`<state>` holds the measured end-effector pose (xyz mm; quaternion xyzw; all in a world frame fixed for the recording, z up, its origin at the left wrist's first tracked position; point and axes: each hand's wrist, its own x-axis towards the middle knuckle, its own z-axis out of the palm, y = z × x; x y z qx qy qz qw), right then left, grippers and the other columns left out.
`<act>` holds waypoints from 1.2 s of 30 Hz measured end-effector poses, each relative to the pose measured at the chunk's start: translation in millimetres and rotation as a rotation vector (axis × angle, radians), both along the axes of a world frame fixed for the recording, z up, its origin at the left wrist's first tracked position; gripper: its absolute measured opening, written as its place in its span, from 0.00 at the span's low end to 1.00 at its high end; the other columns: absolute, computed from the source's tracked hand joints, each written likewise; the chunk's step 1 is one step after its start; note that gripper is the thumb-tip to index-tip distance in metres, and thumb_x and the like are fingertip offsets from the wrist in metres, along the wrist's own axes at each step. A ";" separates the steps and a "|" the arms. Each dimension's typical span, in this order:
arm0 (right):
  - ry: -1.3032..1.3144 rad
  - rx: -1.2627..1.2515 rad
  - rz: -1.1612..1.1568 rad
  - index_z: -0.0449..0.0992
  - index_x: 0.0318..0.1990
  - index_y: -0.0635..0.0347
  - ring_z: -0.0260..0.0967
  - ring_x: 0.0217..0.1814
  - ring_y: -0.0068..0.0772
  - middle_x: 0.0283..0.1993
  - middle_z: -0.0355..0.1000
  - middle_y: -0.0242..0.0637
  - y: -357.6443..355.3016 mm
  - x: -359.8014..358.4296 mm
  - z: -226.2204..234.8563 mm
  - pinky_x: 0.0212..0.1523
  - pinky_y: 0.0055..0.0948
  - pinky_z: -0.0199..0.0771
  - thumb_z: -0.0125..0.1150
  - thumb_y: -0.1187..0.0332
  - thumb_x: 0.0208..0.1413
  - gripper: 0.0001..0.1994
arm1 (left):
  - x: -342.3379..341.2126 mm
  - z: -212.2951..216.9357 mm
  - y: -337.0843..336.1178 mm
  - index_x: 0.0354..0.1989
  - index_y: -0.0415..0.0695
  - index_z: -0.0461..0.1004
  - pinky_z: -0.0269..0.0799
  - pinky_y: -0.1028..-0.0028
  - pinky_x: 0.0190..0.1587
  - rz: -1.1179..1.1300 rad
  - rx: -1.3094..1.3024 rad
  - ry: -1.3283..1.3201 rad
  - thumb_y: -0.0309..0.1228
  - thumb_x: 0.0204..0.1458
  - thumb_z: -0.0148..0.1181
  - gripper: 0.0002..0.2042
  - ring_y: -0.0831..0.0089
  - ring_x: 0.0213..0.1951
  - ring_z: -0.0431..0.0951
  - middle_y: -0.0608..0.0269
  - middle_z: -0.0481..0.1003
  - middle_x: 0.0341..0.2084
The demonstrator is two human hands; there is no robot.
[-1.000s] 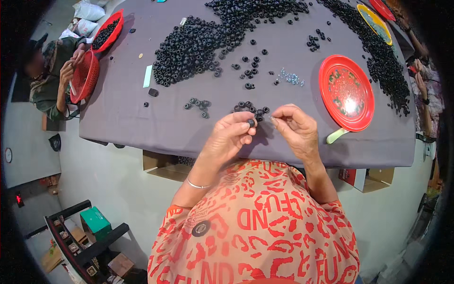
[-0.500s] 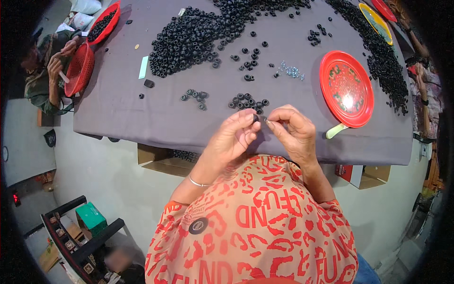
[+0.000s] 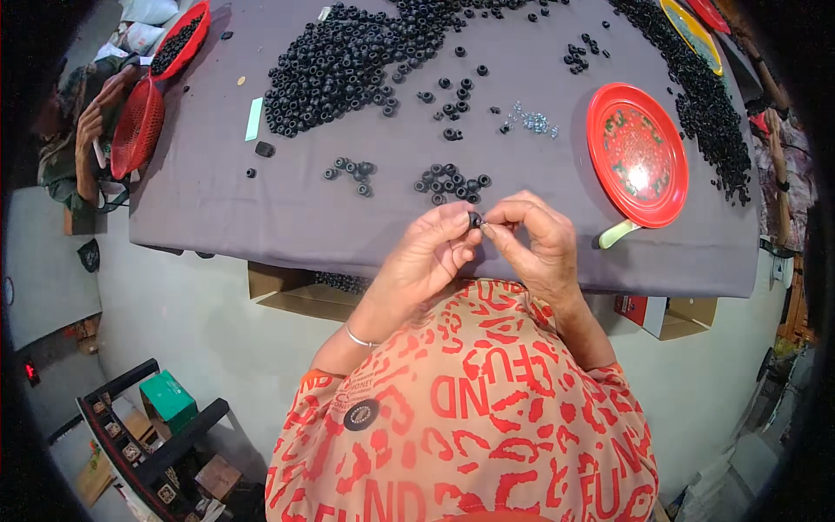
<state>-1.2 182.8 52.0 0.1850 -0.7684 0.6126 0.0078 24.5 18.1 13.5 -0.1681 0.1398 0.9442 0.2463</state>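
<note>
Near the table's front edge, my left hand (image 3: 424, 250) pinches a small round black part (image 3: 475, 220) between thumb and fingers. My right hand (image 3: 541, 244) is closed in a pinch right beside it, its fingertips at the part's right side. Whatever those fingertips hold is too small to make out. Just beyond my hands lies a loose cluster of black ring-like parts (image 3: 452, 181), with a smaller group (image 3: 351, 172) to its left. Tiny clear, shiny pieces (image 3: 532, 122) lie scattered farther back.
A large heap of black parts (image 3: 330, 74) covers the back left. On the right are a red plate (image 3: 668, 130), a pale green handle (image 3: 619, 233) and a long black pile (image 3: 713, 139). Another person's hand (image 3: 89, 130) is by a red basket (image 3: 139, 130).
My right fingertips have come closer to the black part, which now shows more clearly in my left hand. The view has shifted slightly.
</note>
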 end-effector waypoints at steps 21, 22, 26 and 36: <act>-0.347 -0.091 0.678 0.75 0.29 0.66 0.64 0.27 0.21 0.29 0.69 0.34 8.7 -5.5 6.8 0.27 0.20 0.63 0.65 0.80 0.41 0.07 | 26.8 6.3 -28.9 0.37 0.33 0.72 0.74 0.81 0.25 -0.468 -0.191 0.191 0.23 0.49 0.58 0.08 0.77 0.24 0.76 0.56 0.76 0.27; -0.348 -0.132 0.641 0.74 0.29 0.66 0.64 0.27 0.22 0.29 0.69 0.34 6.0 -8.2 7.8 0.26 0.21 0.63 0.64 0.80 0.41 0.06 | 27.0 6.5 -29.8 0.37 0.33 0.72 0.74 0.81 0.25 -0.472 -0.188 0.200 0.23 0.49 0.58 0.08 0.77 0.24 0.76 0.56 0.76 0.27; 0.051 0.246 -0.039 0.74 0.31 0.61 0.66 0.29 0.25 0.29 0.68 0.35 11.2 -46.1 -11.8 0.32 0.24 0.66 0.58 0.80 0.45 0.05 | 22.8 2.6 -32.5 0.31 0.31 0.71 0.73 0.82 0.25 -0.277 -0.132 0.095 0.23 0.47 0.59 0.07 0.76 0.21 0.74 0.52 0.73 0.25; 0.634 0.897 -0.023 0.72 0.30 0.59 0.62 0.34 0.37 0.29 0.61 0.36 12.1 -117.8 -55.8 0.34 0.34 0.63 0.58 0.74 0.46 0.03 | 14.7 -3.7 -37.9 0.31 0.32 0.70 0.69 0.86 0.22 -0.132 -0.054 0.001 0.24 0.51 0.56 0.06 0.80 0.21 0.70 0.55 0.71 0.26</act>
